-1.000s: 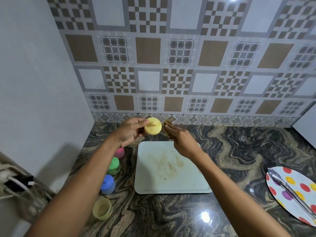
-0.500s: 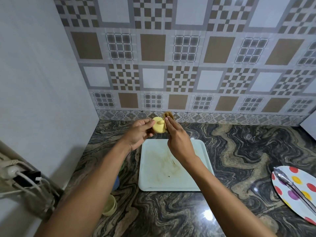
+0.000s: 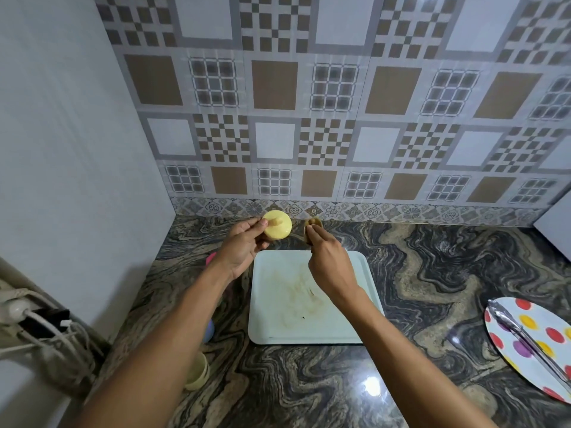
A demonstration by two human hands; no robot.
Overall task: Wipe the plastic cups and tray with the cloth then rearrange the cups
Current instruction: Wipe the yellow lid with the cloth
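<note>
The left hand (image 3: 244, 245) is holding the yellow cup (image 3: 277, 229) up above the far edge of the tray (image 3: 309, 335), close to the tiled wall (image 3: 309, 118). Its thumb and fingers are curling round the cup's side, and one fingertip is lying across the round face that is turning toward the camera. Whether that face is the mouth or the base, I cannot tell.

The right hand (image 3: 327, 261) is pinching a small brownish cloth (image 3: 312, 227) between thumb and fingertips, with the cloth sticking up above the knuckles. Cloth and yellow cup are sitting near each other at the same height, with a clear gap between them; they are not touching.

The tray is lying flat on the dark marbled counter (image 3: 432, 273), under both hands. It is pale, and brownish smears and a small dark speck are showing on its middle.

Left of the tray, other cups are standing on the counter, mostly hiding behind the left forearm: a pink cup (image 3: 210, 258) is peeking out by the wrist, a blue cup (image 3: 209, 330) is showing beside the tray's near corner, and a pale cup (image 3: 199, 370) is standing nearest the camera.

At the right edge, well apart from the tray, a spotted plate (image 3: 547, 316) is carrying metal tongs (image 3: 522, 338) lying slantwise across it. At the far left, cables (image 3: 37, 319) are hanging by the plain wall.
</note>
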